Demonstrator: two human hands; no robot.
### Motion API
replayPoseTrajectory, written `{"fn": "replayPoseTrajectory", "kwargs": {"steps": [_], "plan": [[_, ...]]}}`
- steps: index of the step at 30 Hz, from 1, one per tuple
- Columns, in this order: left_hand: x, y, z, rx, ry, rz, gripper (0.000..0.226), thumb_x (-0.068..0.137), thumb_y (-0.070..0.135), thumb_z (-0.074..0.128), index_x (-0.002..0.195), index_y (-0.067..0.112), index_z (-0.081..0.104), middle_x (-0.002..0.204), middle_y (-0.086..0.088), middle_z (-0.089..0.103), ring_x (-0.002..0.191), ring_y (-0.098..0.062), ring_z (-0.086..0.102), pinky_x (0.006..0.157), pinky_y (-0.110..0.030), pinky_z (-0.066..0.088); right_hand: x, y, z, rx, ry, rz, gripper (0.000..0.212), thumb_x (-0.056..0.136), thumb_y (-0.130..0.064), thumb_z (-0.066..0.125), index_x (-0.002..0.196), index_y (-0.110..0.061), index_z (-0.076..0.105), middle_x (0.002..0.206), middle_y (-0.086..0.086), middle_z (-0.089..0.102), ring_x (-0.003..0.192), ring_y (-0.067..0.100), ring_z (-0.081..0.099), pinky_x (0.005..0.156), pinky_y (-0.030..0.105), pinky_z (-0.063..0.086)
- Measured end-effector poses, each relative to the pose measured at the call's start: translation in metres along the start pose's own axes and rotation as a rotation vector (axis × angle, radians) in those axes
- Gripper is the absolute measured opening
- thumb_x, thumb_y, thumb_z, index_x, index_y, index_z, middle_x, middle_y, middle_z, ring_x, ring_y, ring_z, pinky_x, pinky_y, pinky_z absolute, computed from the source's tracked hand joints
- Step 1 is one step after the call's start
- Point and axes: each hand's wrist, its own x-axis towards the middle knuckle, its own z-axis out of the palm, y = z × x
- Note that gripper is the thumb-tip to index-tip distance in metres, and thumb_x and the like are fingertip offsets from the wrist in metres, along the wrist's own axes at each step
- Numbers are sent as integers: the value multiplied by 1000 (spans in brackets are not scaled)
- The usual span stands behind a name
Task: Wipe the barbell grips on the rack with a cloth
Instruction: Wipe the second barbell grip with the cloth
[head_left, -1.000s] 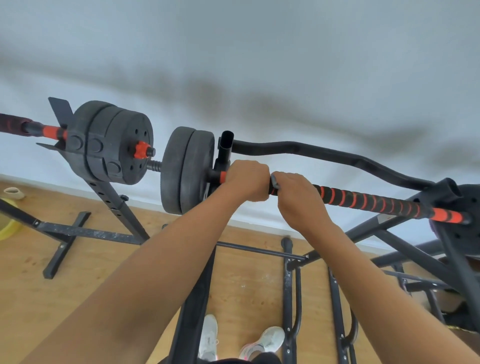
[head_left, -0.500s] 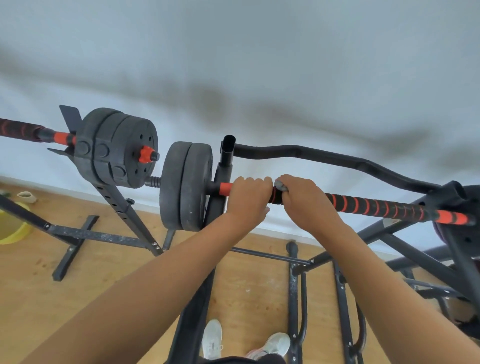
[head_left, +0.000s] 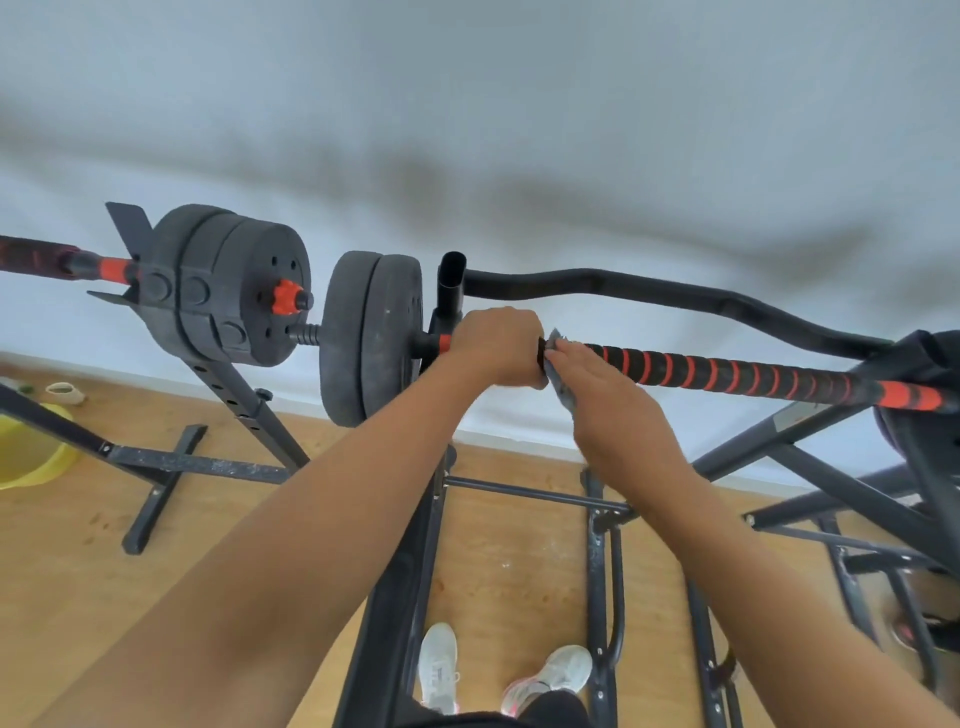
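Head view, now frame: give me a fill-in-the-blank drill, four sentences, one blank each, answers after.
1. The left hand is curled round the barbell's ____.
2. The right hand presses a grey ____ against the striped grip.
3. The grip's stripes are black and ____.
4. On the floor at the far left sits a ____ tub.

Missing words: bar; cloth; red; yellow
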Motion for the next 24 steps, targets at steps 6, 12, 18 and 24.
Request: {"fn": "replayPoseTrajectory", "kwargs": {"steps": [6,12,18,24], "plan": [[-23,0,51,272,509,68,40,80,43,78,98,19,52,80,2,60,74,-22,57,70,-37,35,37,-4,-47,30,55,39,31,78,0,59,104,-17,56,131,4,57,118,28,57,84,38,49],[-10,7,44,289,409,-56,16,86,22,64,85,23,48,56,8,38,53,-23,43,60,-31,29,40,-14,-10,-108,-16,75,11,89,-12,57,96,-20,55,91,-3,61,81,19,56,65,33,43],[0,9,20,292,228,-19,21,82,13,57,66,21,46,60,5,47,55,-17,52,57,-29,38,23,-7,5,-123,131,-40,33,88,1,54,120,-9,56,119,5,60,107,23,52,79,26,36],[27,1,-6,-95,-455,-19,18,81,21,73,76,10,60,67,0,59,52,-19,51,59,-29,45,-4,-12,1,-140,-1,-6,76,96,8,45,162,-16,16,169,-2,10,156,13,8,121,32,26]]}}
